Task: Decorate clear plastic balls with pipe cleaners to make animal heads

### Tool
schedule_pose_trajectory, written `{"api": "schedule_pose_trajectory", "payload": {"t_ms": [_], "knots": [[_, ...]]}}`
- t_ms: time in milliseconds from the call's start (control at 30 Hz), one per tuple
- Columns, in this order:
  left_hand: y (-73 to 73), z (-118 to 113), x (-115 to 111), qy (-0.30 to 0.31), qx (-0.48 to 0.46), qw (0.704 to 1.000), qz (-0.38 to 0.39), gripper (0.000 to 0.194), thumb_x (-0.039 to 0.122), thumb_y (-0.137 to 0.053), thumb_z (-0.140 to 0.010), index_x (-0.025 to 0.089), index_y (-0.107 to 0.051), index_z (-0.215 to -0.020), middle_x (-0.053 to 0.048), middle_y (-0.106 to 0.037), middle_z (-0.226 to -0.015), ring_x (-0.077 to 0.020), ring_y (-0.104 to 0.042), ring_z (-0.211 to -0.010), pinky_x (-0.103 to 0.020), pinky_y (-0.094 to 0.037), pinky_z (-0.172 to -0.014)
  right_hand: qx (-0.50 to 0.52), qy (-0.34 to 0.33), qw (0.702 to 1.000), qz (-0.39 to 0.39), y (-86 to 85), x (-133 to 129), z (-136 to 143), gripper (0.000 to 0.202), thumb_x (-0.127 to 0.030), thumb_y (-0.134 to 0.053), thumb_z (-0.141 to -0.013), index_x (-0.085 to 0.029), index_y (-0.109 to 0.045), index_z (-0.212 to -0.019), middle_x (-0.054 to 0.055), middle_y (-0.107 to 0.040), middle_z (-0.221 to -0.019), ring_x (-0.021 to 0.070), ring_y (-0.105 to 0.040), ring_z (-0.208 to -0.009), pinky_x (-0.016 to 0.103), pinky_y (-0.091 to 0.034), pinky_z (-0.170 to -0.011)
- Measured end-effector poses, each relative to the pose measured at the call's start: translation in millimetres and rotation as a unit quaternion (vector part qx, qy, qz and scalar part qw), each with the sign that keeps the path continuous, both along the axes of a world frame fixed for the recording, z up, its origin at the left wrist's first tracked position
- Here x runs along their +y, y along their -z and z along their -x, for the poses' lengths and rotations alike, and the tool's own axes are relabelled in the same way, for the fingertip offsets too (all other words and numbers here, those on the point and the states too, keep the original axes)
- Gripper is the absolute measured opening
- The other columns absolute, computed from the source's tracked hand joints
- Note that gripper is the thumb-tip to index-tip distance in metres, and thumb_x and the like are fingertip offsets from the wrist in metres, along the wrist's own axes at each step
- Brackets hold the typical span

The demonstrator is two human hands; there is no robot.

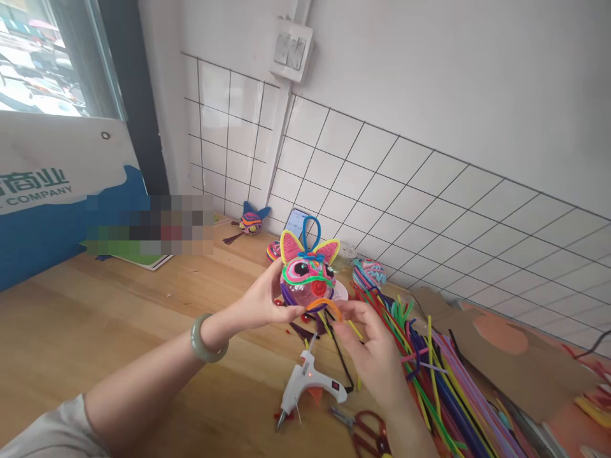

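Note:
My left hand [260,298] is closed around the left side of a round animal-face ornament [303,294]. The ornament has pink ears edged in yellow, big eyes, a red spiral nose, a green curved line and a blue loop on top. Between the thumb and fingers of my right hand [370,337] is the end of an orange pipe cleaner [334,308], which curves along the ornament's lower edge. Below lies a white hot glue gun [305,381] with a small red light lit. Red-handled scissors [365,429] lie near my right wrist.
Many coloured pipe cleaners [449,388] spread over the right side of the wooden table [143,331], beside brown cardboard [501,350]. Against the tiled wall are a blue-eared ornament [251,221], a phone [294,222] and a yarn-like striped ball [370,273].

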State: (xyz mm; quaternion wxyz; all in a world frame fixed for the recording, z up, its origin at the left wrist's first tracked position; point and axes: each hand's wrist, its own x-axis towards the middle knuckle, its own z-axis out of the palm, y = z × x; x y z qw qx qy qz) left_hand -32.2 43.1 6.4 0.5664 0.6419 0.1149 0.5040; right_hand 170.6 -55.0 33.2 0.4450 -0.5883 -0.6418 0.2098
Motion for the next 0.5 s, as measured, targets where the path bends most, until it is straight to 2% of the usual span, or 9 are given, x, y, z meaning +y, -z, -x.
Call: {"api": "schedule_pose_trajectory", "payload": {"t_ms": [100,200,267,333,400,500], "knots": [[7.2,-5.6,2.8,0.004,-0.001,1.0,0.01,0.071,0.023,-0.08,-0.069,0.018,-0.044,-0.13,-0.016,-0.058,-0.13,-0.0323,-0.057,-0.121,-0.039,-0.048,-0.097,-0.028,0.031,0.998,-0.051,-1.6,3.1,18.2,0.022,-0.043,-0.06,-0.088,-0.022,-0.066,-0.085,0.003,-0.071,-0.078,0.0181,-0.067,-0.073,0.027,-0.053,-0.069],[10.0,-8.7,8.7,0.011,-0.021,0.999,0.029,0.068,0.023,-0.081,-0.069,0.017,-0.046,-0.128,-0.017,-0.058,-0.132,-0.0329,-0.054,-0.124,-0.039,-0.048,-0.098,-0.024,0.07,0.996,-0.054,7.4,3.1,6.9,0.031,-0.047,-0.056,-0.089,-0.02,-0.067,-0.076,0.001,-0.065,-0.062,0.0155,-0.062,-0.06,0.026,-0.05,-0.062],[9.4,-9.5,12.5,0.017,-0.049,0.997,0.049,0.069,0.024,-0.082,-0.067,0.016,-0.047,-0.126,-0.017,-0.057,-0.133,-0.0334,-0.054,-0.124,-0.04,-0.047,-0.099,-0.024,0.1,0.995,-0.016,18.9,1.5,-15.7,0.036,-0.051,-0.054,-0.089,-0.019,-0.068,-0.078,0.002,-0.066,-0.063,0.0163,-0.062,-0.061,0.026,-0.051,-0.062],[7.5,-9.7,14.5,0.026,-0.076,0.994,0.069,0.069,0.024,-0.084,-0.065,0.016,-0.05,-0.124,-0.017,-0.058,-0.133,-0.0334,-0.055,-0.124,-0.04,-0.047,-0.099,-0.062,0.071,0.994,0.049,34.0,-1.0,-42.1,0.039,-0.052,-0.053,-0.088,-0.019,-0.071,-0.078,0.003,-0.069,-0.066,0.0185,-0.065,-0.064,0.028,-0.052,-0.064],[5.5,-9.8,13.9,0.045,-0.105,0.989,0.095,0.071,0.025,-0.086,-0.062,0.016,-0.051,-0.123,-0.016,-0.06,-0.131,-0.0323,-0.057,-0.122,-0.039,-0.047,-0.098,-0.088,0.052,0.992,0.076,50.7,-4.0,-64.0,0.036,-0.051,-0.059,-0.082,-0.02,-0.073,-0.072,0.005,-0.071,-0.068,0.0214,-0.066,-0.065,0.031,-0.052,-0.063],[3.8,-10.2,9.4,0.085,-0.133,0.977,0.145,0.071,0.026,-0.087,-0.061,0.018,-0.053,-0.122,-0.014,-0.064,-0.127,-0.0296,-0.062,-0.115,-0.036,-0.05,-0.094,-0.135,0.063,0.985,0.087,72.0,-9.9,-76.1,0.033,-0.049,-0.062,-0.078,-0.02,-0.075,-0.071,0.01,-0.073,-0.076,0.0284,-0.067,-0.074,0.041,-0.052,-0.071]]}}
